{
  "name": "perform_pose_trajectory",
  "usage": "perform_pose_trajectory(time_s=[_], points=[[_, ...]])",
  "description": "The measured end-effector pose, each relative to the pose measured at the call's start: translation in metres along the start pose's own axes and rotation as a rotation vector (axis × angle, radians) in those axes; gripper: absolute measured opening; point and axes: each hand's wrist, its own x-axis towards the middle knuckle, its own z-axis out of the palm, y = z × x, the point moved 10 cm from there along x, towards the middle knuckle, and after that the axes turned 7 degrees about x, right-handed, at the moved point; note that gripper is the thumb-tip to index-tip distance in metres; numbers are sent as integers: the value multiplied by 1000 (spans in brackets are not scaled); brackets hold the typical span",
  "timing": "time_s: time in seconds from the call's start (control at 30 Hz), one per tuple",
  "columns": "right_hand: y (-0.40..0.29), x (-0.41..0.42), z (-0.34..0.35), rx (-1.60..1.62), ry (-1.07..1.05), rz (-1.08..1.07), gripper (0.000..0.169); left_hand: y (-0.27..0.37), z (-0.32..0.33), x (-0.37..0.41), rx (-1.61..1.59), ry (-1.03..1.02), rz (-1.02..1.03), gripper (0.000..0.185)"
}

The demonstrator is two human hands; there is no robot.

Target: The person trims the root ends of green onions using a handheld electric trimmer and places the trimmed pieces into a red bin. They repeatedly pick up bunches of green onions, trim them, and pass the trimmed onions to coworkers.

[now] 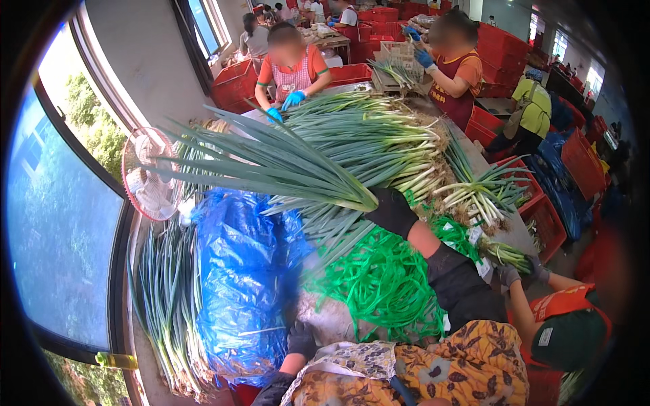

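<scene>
My right hand [393, 212], in a black glove, grips a bunch of scallions [304, 172] near the root end. Its long green leaves fan out to the upper left, above a large pile of scallions [365, 134] on the table [330, 309]. My left hand [303, 339], also gloved, is low beside a bundle wrapped in blue plastic [238, 279]; whether its fingers hold anything is unclear. Beneath my right forearm lies a tangled heap of green plastic ties [381, 284], some with white tags [475, 235].
More scallions [167, 314] lie left of the blue bundle, by the window. A fan [151, 175] stands there. Co-workers' gloved hands [284, 105] are across the table; another's hands [523, 271] hold scallions at right. Red crates [538, 223] line the right side.
</scene>
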Motion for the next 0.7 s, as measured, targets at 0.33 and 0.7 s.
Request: perform_pose_trajectory(time_s=[0.33,0.7], points=[[127,124,-54,-277,218,-171,49,1,35,5,135,2,79,93],[226,344,-164,-803,181,46,64,6,19,8,28,-104,56,105]])
